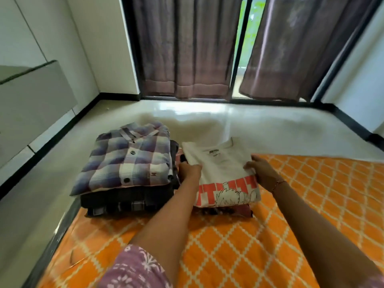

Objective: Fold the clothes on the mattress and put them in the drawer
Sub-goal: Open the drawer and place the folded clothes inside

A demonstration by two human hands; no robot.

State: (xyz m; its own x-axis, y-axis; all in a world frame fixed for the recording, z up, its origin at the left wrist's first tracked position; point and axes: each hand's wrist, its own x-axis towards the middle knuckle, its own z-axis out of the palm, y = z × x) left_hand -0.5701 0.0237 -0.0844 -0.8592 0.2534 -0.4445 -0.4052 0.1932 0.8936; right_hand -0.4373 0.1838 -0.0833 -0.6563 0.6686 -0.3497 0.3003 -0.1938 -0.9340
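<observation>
The folded white T-shirt [222, 169] tops a small stack at the mattress [311, 204] edge, pinched between the left hand [190, 170] and right hand [262, 170], fingers curled onto its sides. Just left of the left fingers sits the plaid shirt pile [128, 163]. Lifting unevenly could let the fold sag open or nudge that pile.

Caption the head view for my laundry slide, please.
Both hands, left hand and right hand, grip a folded white T-shirt beside a plaid-topped stack.

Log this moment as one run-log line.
stage: stacking | left hand: holds white T-shirt edge | right hand: holds other edge | beside: plaid shirt pile | on: mattress
</observation>
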